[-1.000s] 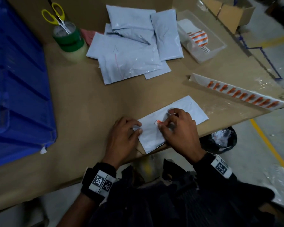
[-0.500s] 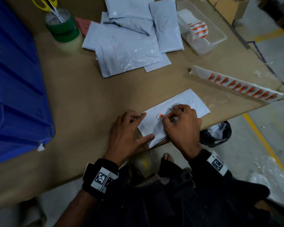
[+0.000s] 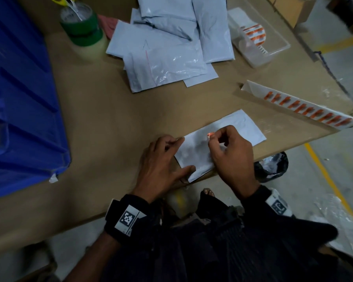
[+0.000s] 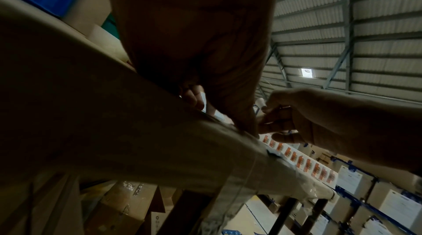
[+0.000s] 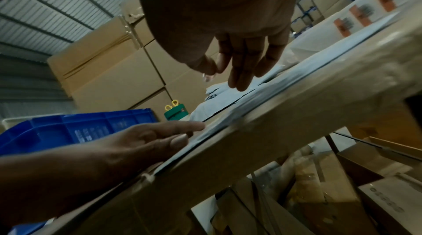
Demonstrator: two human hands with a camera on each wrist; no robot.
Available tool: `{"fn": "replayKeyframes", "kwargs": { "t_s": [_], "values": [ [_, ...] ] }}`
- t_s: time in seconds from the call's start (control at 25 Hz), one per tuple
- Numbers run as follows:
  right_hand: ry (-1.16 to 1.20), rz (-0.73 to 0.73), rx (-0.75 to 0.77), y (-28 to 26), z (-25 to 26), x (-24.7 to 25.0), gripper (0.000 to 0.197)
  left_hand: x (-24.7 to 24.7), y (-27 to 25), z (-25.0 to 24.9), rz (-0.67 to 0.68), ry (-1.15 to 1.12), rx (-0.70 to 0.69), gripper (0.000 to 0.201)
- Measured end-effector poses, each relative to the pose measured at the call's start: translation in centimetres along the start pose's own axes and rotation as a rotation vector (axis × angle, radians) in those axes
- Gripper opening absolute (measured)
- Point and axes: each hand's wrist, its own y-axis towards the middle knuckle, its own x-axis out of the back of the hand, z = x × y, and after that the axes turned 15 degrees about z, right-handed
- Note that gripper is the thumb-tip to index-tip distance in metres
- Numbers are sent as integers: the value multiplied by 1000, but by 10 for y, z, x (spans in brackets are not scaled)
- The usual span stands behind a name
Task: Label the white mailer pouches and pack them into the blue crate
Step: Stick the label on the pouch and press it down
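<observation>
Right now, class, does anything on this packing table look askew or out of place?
Yes. The white mailer pouch being labelled lies askew, its near corner overhanging the table edge under the left hand. The scissors sit oddly on the tape rolls.

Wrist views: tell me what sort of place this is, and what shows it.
Most likely a warehouse packing station. A corrugated metal roof on steel trusses spans overhead, labelled brown cardboard cartons on blue racking and tall stacked cardboard boxes surround the cardboard-covered worktable, which holds a blue plastic crate.
</observation>
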Motion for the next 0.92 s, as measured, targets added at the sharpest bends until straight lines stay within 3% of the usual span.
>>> {"fn": "replayKeyframes", "kwargs": {
  "t_s": [0.36,0.92],
  "values": [
    [46,241,6,-4,-14,5,19,3,-1,13,-55,-261,-87,61],
    [-86,214,-67,-4,6,-18,23,3,0,18,-68,-298,-112,60]
  ]
}}
